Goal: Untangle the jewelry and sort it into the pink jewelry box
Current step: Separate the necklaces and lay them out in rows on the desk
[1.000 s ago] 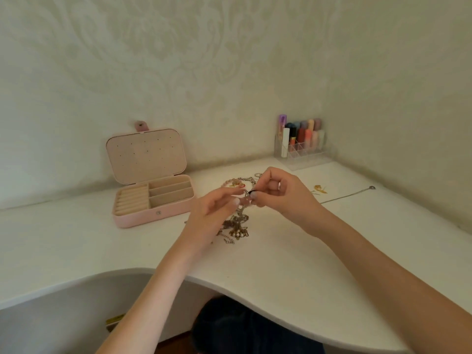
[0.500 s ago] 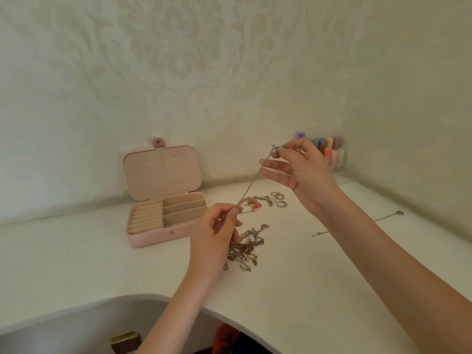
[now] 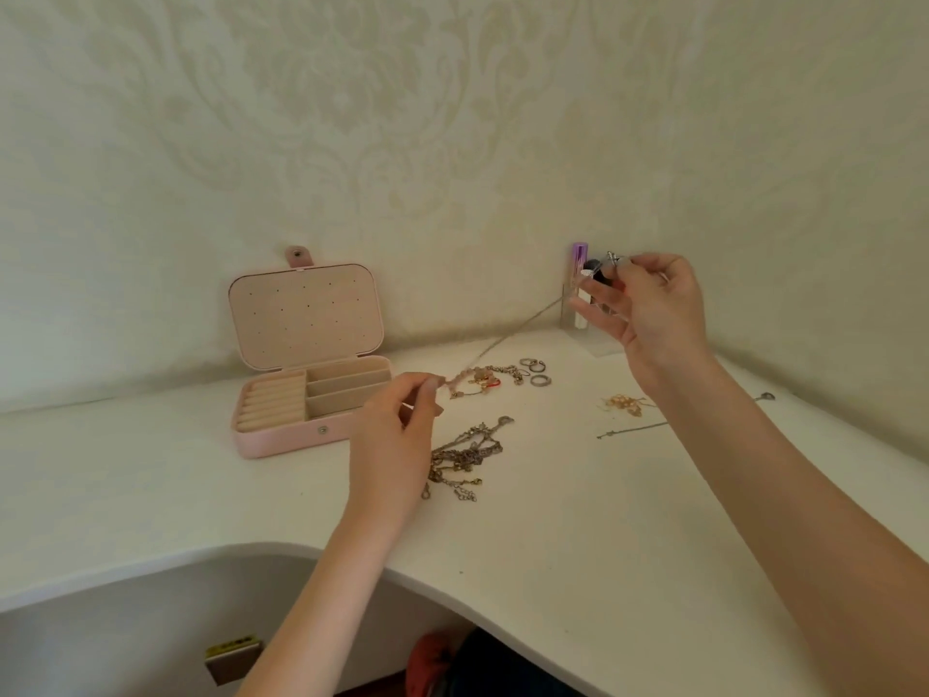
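While both hands' fingers pinch taut chain (image 3: 507, 338), white desk (image 3: 578, 535) meets papered corner.

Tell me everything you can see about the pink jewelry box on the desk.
The pink jewelry box sits open on the white desk, left of the person's left hand, which does not visibly touch it. It looks like pale pink faux leather with rounded corners. Its lid stands upright against the wall, lined in beige with small holes, and a snap tab sticks up on top. A metal snap stud shows on the front wall. Inside, beige ring rolls fill the left; three long compartments on the right appear empty.
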The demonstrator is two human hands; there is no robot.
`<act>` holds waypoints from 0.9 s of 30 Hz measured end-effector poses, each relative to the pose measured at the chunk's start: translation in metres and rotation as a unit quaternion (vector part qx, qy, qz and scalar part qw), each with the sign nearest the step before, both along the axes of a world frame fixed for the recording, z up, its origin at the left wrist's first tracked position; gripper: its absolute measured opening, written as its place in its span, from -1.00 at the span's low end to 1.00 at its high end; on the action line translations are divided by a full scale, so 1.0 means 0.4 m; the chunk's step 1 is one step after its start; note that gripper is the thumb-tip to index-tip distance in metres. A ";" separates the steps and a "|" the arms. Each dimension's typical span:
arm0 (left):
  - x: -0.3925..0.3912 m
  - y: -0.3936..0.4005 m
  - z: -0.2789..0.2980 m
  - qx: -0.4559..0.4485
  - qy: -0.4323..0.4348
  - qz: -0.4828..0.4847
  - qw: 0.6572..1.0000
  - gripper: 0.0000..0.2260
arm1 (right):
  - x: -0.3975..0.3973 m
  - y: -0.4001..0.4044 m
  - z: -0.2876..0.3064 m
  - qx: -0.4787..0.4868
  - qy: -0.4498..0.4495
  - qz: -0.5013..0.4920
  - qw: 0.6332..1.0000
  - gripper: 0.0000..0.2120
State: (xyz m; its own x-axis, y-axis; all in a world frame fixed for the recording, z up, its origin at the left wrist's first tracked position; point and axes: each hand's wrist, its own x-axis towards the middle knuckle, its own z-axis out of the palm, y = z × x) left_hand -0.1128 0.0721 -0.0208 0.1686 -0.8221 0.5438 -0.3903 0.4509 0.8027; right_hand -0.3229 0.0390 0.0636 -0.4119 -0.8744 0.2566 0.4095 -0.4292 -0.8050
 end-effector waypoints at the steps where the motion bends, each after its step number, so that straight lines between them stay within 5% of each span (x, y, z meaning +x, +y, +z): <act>1: 0.005 -0.003 -0.001 0.004 0.021 0.003 1.000 -0.82 | -0.004 -0.002 0.000 0.002 -0.002 -0.005 1.000 -0.87; 8: 0.017 -0.019 -0.005 0.011 0.100 0.009 0.995 -0.83 | -0.040 -0.007 0.003 0.010 -0.007 -0.010 1.000 -0.86; 19: -0.041 -0.010 0.036 0.011 -0.008 -0.115 0.993 -0.75 | 0.037 0.025 0.014 0.008 0.062 0.126 0.990 -0.90; 27: -0.132 -0.027 0.103 0.162 0.150 -0.362 0.906 -0.83 | 0.057 0.040 0.019 0.017 0.063 0.155 0.986 -0.92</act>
